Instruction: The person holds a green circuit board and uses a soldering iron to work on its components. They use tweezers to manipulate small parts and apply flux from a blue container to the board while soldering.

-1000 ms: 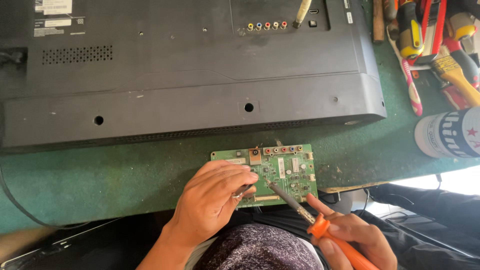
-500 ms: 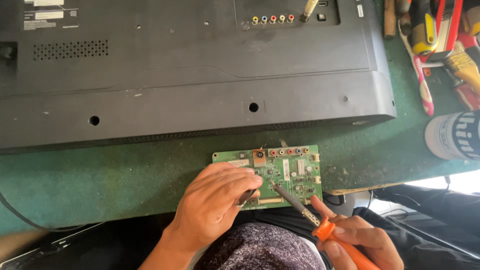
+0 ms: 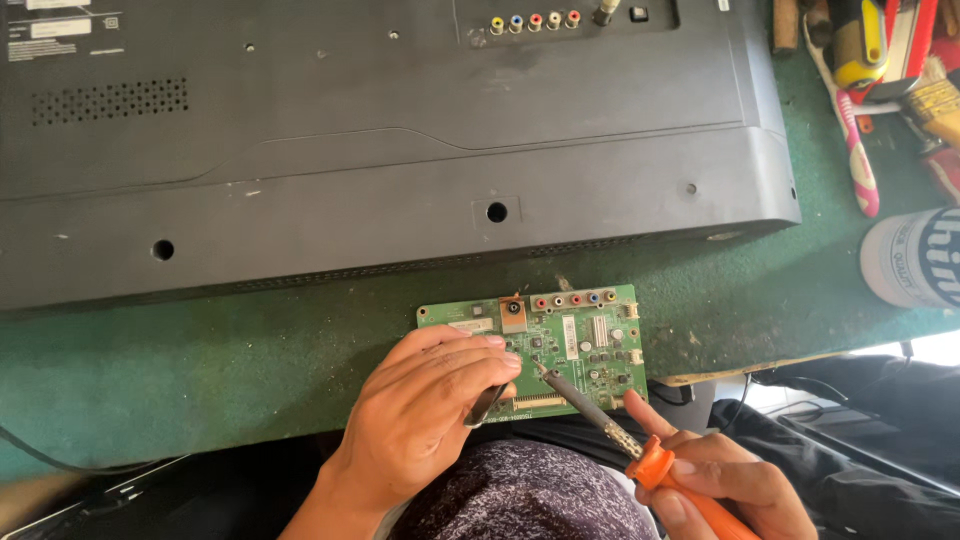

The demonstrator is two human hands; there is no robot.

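At the near edge of the bench, two hands work a soldering iron on a green circuit board.

Near that edge, the circuit board (image 3: 560, 345) lies flat on the green bench (image 3: 200, 370), just in front of a black television (image 3: 380, 150) lying face down. The left hand (image 3: 430, 415) rests on the board, its grip closed on slim metal tweezers (image 3: 487, 403). The right hand (image 3: 730, 480) has its grip wrapped around the orange-handled soldering iron (image 3: 600, 420), tip touching the board's middle. To my eye, good work here means a steady tip on one joint and the board pinned still. White rectangular labels sit at the television's far left corner; a white round container (image 3: 915, 258) with dark lettering stands at the bench's right edge, below a pink toothbrush (image 3: 850, 130).
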